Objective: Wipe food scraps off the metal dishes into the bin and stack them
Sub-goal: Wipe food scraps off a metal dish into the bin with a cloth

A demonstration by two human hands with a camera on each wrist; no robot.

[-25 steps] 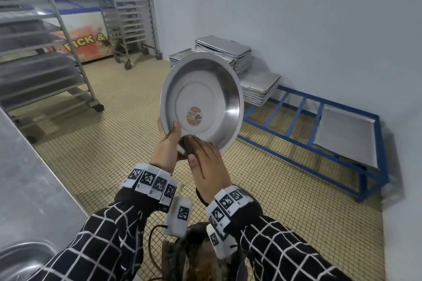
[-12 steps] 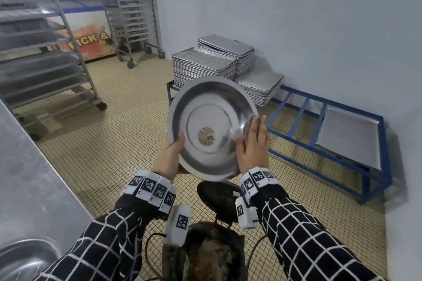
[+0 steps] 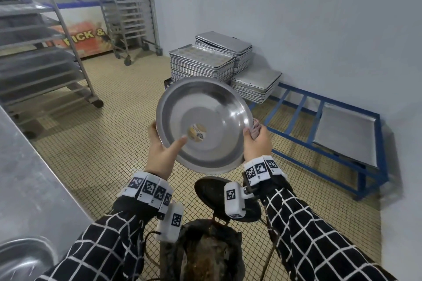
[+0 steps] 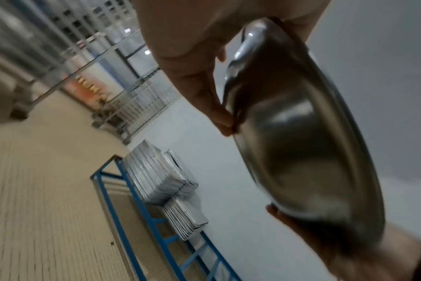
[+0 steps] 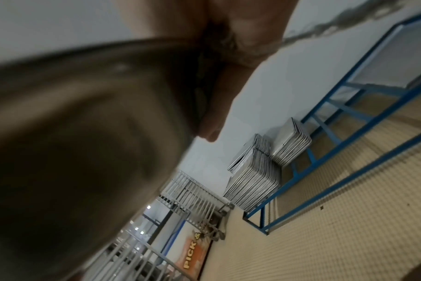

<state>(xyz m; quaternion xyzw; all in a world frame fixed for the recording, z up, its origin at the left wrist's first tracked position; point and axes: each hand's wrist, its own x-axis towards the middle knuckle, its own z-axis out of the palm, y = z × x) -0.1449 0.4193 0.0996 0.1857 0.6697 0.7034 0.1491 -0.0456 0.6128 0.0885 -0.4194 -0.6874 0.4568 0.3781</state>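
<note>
I hold a round metal dish (image 3: 205,121) tilted toward me above the bin (image 3: 203,251); a small sticker sits at its centre. My left hand (image 3: 162,153) grips its left rim, thumb inside the bowl, fingers behind. My right hand (image 3: 257,143) grips a bunched grey cloth (image 3: 255,126) against the dish's right rim. The left wrist view shows the dish (image 4: 301,152) from behind with my left hand (image 4: 192,57) on its edge. The right wrist view is blurred: the dish (image 5: 84,133) fills the left and my right hand (image 5: 228,66) lies along its rim.
The bin's dark lid (image 3: 212,191) hangs open below the dish. A steel counter (image 3: 27,178) runs along the left, with another metal dish (image 3: 20,255) at its near end. Stacked trays (image 3: 203,64) sit on a low blue frame (image 3: 319,121). Wheeled racks (image 3: 45,52) stand at the far left.
The dish has come lower. My right hand with the cloth has travelled from the dish's bottom edge round to its right rim. The left hand keeps its hold.
</note>
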